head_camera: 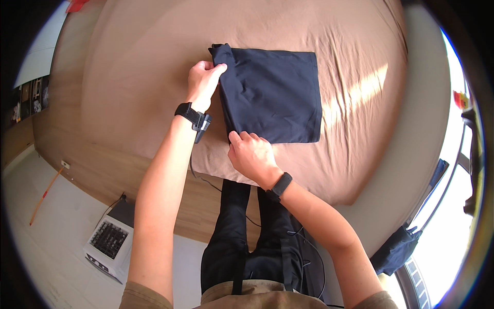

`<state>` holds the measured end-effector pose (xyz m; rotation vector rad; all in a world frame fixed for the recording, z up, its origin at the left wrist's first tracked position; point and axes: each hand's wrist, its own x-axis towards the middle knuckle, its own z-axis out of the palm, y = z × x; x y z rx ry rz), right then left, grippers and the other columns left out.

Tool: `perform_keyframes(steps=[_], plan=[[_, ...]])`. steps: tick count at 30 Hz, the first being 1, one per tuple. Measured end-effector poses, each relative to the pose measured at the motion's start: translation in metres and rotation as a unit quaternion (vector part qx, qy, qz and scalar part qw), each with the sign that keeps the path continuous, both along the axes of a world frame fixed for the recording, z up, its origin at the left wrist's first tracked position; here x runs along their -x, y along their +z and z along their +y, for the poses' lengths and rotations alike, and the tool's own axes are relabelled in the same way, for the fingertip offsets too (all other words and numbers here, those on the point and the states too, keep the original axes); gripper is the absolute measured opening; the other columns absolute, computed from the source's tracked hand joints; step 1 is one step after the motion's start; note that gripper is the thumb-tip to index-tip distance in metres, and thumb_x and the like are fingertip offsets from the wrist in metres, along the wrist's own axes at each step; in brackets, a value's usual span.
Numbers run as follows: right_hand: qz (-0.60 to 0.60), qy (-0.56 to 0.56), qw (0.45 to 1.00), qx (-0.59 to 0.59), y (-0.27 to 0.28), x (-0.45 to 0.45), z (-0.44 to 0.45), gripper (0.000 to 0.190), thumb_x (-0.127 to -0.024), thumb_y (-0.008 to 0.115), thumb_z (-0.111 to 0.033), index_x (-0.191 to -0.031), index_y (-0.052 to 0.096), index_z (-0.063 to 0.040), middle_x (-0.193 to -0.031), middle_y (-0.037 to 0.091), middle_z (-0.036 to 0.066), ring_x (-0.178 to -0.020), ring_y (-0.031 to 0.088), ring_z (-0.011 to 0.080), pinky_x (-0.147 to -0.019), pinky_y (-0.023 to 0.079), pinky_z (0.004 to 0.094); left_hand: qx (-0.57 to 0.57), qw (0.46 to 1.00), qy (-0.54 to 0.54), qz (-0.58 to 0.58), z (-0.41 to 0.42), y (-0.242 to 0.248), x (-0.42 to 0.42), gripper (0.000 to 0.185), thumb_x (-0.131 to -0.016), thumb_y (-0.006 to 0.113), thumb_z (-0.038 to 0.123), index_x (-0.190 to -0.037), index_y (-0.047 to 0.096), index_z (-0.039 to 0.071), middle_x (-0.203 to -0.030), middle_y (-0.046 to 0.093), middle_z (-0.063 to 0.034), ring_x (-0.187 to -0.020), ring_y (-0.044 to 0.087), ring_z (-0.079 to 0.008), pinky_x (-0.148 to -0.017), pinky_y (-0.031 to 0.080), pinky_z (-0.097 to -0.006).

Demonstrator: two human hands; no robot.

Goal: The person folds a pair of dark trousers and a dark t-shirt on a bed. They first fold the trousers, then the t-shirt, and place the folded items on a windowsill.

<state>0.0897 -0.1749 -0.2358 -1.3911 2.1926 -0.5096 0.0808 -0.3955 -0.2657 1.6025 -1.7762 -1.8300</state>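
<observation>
A dark navy cloth garment (276, 94) lies folded into a rough rectangle on the brown bed sheet (135, 89). My left hand (204, 79) grips its left edge near the upper corner, thumb on top of the cloth and the other fingers partly hidden. At the lower left corner, my right hand (252, 154) holds the same edge, its fingers curled over the fabric and the thumb out of sight. The cloth along the left side is bunched and rolled, rising to a small crumpled peak at the top. Both wrists wear black straps.
The wooden bed frame (193, 204) runs below the sheet. A white box-shaped appliance (106, 243) stands on the floor at lower left. Another dark cloth (397, 251) hangs by the bright window at right. Thin black cables pass near the legs.
</observation>
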Motion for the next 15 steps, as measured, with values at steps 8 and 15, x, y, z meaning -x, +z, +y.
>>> perform_keyframes(steps=[8, 15], plan=[[-0.005, -0.030, 1.000, -0.008, 0.012, 0.036, 0.041, 0.018, -0.092, 0.067, -0.024, -0.095, 0.059, -0.008, -0.079, 0.064, 0.008, -0.076, 0.067, 0.0264, -0.066, 0.055, 0.0395, 0.006, 0.999, -0.053, -0.008, 0.039, 0.020, 0.049, 0.030, -0.087, 0.078, 0.031, -0.099, 0.067, 0.006, -0.088, 0.066, 0.0002, -0.076, 0.060, -0.0112, -0.070, 0.049, -0.0298], [-0.019, -0.093, 0.995, -0.018, 0.011, 0.071, 0.078, 0.014, -0.090, 0.065, -0.018, -0.095, 0.057, -0.007, -0.078, 0.063, 0.010, -0.074, 0.067, 0.0283, -0.062, 0.057, 0.0419, -0.001, 0.997, -0.078, 0.014, 0.071, 0.028, 0.088, 0.030, -0.085, 0.081, 0.028, -0.096, 0.067, 0.004, -0.085, 0.066, -0.0008, -0.072, 0.061, -0.0104, -0.067, 0.051, -0.0272]])
